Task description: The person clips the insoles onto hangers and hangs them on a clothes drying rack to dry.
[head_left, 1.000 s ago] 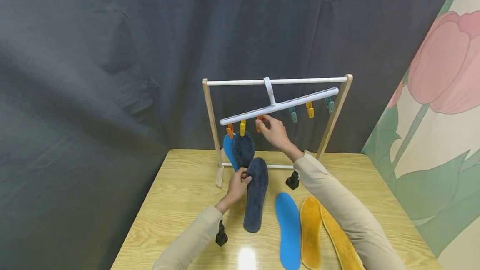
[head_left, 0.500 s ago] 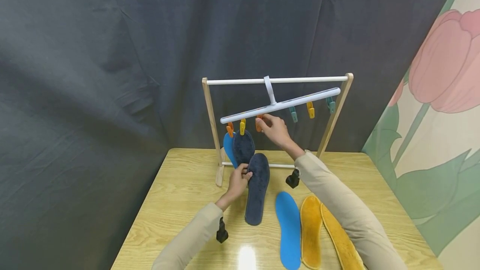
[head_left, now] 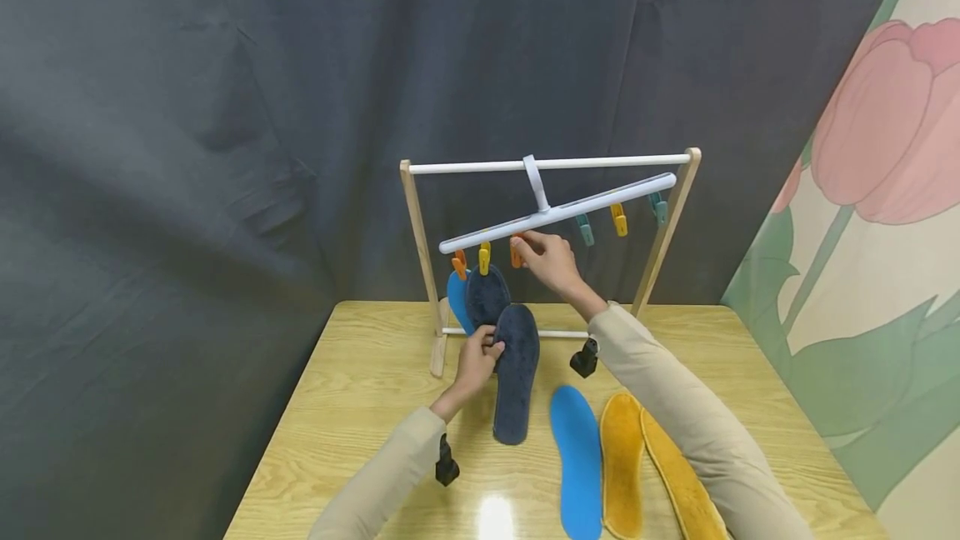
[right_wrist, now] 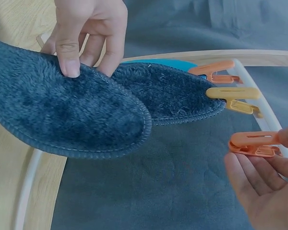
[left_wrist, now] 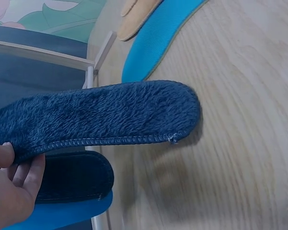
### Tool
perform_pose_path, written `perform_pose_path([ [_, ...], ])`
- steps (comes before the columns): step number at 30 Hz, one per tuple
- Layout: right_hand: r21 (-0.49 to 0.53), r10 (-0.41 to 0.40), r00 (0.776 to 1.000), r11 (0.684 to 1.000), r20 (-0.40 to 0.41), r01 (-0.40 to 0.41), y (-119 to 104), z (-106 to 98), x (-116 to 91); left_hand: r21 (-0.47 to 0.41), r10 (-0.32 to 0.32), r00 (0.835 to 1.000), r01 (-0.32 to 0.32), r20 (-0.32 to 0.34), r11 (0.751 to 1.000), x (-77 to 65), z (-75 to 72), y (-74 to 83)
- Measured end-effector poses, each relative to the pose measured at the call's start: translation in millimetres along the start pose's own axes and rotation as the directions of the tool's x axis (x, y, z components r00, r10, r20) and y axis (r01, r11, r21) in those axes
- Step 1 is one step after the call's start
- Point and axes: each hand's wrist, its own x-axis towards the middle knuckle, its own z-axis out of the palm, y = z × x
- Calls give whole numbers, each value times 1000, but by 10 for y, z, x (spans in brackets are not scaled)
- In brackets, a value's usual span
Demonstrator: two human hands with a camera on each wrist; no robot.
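My left hand [head_left: 475,363] pinches a dark blue fuzzy insole [head_left: 516,373] by its edge, thumb on the fleece side, holding it up in front of the rack. In the right wrist view the top of this insole [right_wrist: 86,115] is below and apart from the orange clip [right_wrist: 254,143]. My right hand [head_left: 551,261] grips that orange clip between thumb and fingers, under the white hanger bar [head_left: 558,212]. Beside it, a yellow clip [head_left: 484,258] holds a second dark insole [head_left: 487,294]. Another orange clip [head_left: 460,263] holds a blue insole [head_left: 457,298] at the left end.
A wooden rack [head_left: 420,232] with a white rod [head_left: 600,162] carries the tilted hanger. Green [head_left: 585,229] and yellow clips [head_left: 619,220] hang on its right half. On the table [head_left: 337,407] lie a blue insole [head_left: 577,461] and two orange-yellow insoles [head_left: 621,465].
My left hand has raised the dark insole slightly toward the hanger, its lower end rising off to the right. My right hand stays on the orange clip.
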Motion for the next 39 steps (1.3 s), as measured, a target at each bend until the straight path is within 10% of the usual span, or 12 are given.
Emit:
perform_pose_path([
  [39, 65, 33, 999, 997, -7, -32, -72, -48, 35, -22, 16, 992, -19, -127, 1000, 317, -61, 341],
])
